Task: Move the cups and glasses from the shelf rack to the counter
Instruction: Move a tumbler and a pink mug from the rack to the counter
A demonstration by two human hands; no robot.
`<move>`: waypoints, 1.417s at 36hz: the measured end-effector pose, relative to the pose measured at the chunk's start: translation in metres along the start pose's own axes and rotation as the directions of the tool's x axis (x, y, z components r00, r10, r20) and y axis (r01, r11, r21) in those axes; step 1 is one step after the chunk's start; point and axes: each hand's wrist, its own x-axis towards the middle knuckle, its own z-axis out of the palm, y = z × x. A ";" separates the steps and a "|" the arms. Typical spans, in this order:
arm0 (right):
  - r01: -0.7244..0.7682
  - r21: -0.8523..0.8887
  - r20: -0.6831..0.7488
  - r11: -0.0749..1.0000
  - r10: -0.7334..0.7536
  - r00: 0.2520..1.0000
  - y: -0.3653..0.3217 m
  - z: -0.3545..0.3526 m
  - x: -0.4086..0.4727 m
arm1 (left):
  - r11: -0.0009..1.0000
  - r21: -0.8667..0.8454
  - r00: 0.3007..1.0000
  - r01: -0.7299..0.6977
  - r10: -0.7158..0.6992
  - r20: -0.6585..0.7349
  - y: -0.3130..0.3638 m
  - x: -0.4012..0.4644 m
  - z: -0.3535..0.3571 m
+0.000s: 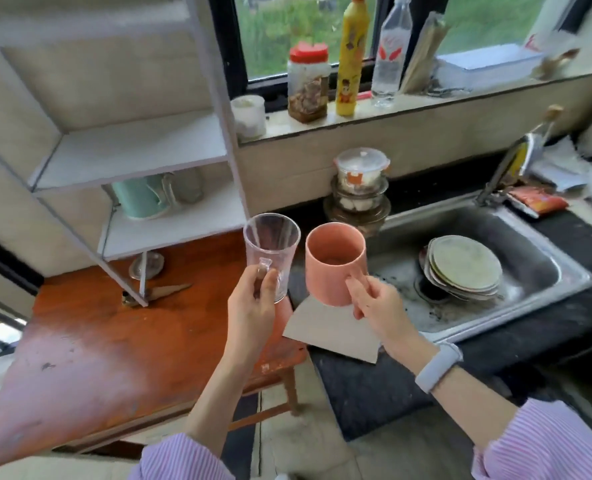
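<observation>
Take the steel sink point(544, 244) as your landmark: inside it you see a stack of plates point(464, 268) over the drain, and at its back left corner stands a stack of 3 lidded glass containers point(358, 188). Behind it, along the window sill point(426, 109), you find a white tub point(249, 116), a red-capped jar point(307, 83), a yellow bottle point(351, 57) and a clear bottle point(390, 53). A flat grey card point(332, 332) lies just off its front left corner, and a wooden table point(90, 341) sits further left.
</observation>
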 end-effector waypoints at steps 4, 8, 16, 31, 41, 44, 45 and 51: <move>-0.010 -0.007 -0.150 1.000 0.008 0.989 0.011 -0.080 -0.028 | 0.997 -0.039 0.995 -0.059 0.062 0.074 0.043 -0.023 0.067; -0.024 -0.016 -0.289 1.000 0.019 0.957 0.027 -0.171 -0.064 | 0.987 -0.094 0.976 -0.127 0.141 0.168 0.085 -0.054 0.147; -0.075 0.022 -0.610 0.997 0.072 0.789 0.058 -0.342 -0.157 | 0.940 -0.263 0.854 -0.218 0.314 0.415 0.170 -0.132 0.311; -0.170 0.157 -0.945 0.973 0.198 0.262 0.139 -0.584 -0.311 | 0.847 -0.513 0.384 -0.139 0.524 0.760 0.304 -0.284 0.582; -0.269 0.256 -0.964 0.929 0.265 -0.004 0.179 -0.758 -0.347 | 0.801 -0.591 0.201 -0.091 0.596 0.777 0.384 -0.360 0.779; -0.249 0.286 -0.958 0.925 0.279 -0.066 0.187 -0.805 -0.352 | 0.798 -0.600 0.151 -0.056 0.601 0.785 0.410 -0.376 0.828; -0.258 0.294 -0.956 0.920 0.282 -0.082 0.190 -0.818 -0.354 | 0.800 -0.598 0.141 -0.050 0.598 0.789 0.417 -0.381 0.843; -0.217 0.374 -0.926 0.902 0.351 -0.139 0.219 -0.896 -0.357 | 0.840 -0.540 0.109 -0.050 0.542 0.833 0.439 -0.408 0.933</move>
